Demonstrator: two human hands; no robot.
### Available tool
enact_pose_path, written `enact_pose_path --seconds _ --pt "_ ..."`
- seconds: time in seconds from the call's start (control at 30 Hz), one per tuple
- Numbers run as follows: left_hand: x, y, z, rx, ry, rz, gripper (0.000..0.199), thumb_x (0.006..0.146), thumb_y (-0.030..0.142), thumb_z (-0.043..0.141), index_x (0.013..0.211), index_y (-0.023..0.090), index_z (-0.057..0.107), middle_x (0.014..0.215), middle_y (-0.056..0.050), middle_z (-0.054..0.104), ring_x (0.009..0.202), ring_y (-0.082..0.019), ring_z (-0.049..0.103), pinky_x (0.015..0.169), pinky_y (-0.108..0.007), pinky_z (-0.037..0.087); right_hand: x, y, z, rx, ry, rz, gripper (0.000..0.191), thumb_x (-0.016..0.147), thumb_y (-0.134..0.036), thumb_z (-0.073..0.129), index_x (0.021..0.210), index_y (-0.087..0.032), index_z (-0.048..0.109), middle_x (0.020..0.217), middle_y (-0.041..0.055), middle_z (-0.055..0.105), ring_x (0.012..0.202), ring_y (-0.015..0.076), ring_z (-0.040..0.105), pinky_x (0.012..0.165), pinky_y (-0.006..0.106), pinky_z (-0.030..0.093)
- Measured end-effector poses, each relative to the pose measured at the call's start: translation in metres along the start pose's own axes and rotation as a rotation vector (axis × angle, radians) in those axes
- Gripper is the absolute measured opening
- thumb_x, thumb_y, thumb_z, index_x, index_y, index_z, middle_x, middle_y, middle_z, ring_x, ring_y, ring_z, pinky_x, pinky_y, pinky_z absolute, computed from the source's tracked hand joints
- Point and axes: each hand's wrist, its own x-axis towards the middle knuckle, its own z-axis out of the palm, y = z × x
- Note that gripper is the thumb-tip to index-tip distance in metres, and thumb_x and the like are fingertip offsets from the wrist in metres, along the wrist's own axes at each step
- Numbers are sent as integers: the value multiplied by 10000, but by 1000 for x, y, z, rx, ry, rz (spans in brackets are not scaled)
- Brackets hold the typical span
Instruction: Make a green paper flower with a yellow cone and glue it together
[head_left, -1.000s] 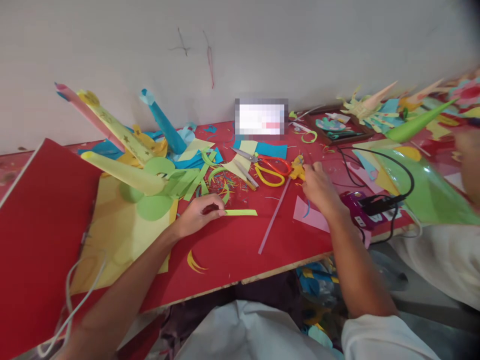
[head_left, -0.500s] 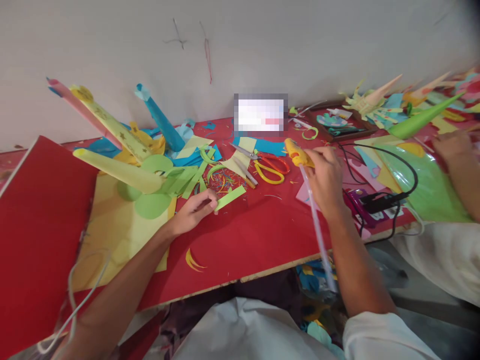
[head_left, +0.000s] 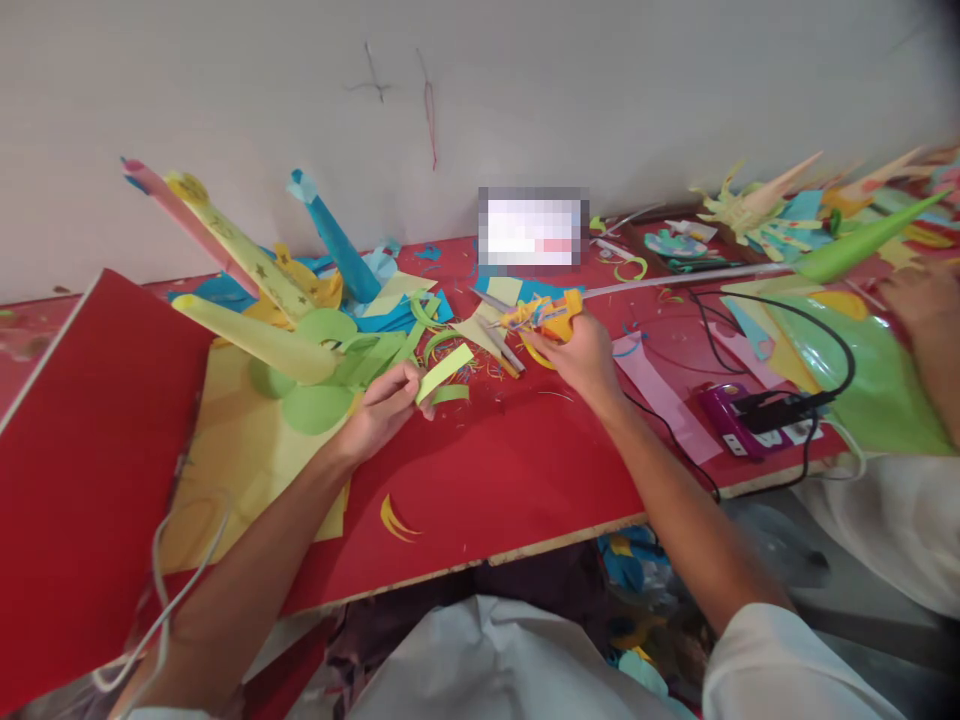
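Note:
Pinched in the fingers of my left hand (head_left: 390,405) is a light green paper strip (head_left: 446,372), its free end pointing up and right. My right hand (head_left: 581,355) is closed around a yellow hot glue gun (head_left: 559,316), whose nozzle points left towards the strip without touching it. A long clear glue stick (head_left: 675,283) juts out of the gun's back to the right. Partly behind the gun lie scissors, of which a yellow handle (head_left: 536,355) shows. To the left of my left hand stands a yellow paper cone (head_left: 255,340) on green paper discs (head_left: 319,405).
Blue, pink and patterned paper cones (head_left: 334,240) rise at the back left. A purple power strip (head_left: 739,420) with black cables sits at the right. Another person's hand (head_left: 919,300) rests beside a green sheet (head_left: 862,370). A red board (head_left: 90,480) stands at the left.
My right hand has swung the glue gun left and turned it, so the glue stick now extends rightwards instead of hanging down. My left hand has tilted the green strip upwards.

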Motion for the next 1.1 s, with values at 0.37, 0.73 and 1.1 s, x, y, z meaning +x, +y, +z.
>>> enact_pose_path --seconds 0.37,0.73,1.1 --pt "4 -7 -6 745 -35 70 359 1043 514 611 859 206 593 779 4 588 705 -154 502 675 -275 405 -24 -2 12 -71 -66 -83 388 853 -368 755 1188 -176 715 1193 164 770 1094 365 732 888 437 578" --pt "4 0 -1 480 -73 -96 514 1027 664 578 798 207 525 742 -7 574 706 -156 537 704 -296 468 -18 9 14 -114 -74 -175 477 789 -294 799 1243 -174 714 1242 175 747 1196 395 697 1007 498 569" --pt "5 0 4 469 -14 -162 527 1006 687 587 791 218 483 716 13 537 655 -135 511 655 -283 478 -18 17 20 -101 -133 -370 389 796 -204 756 1185 -180 766 1265 161 756 1200 382 699 998 495 597"
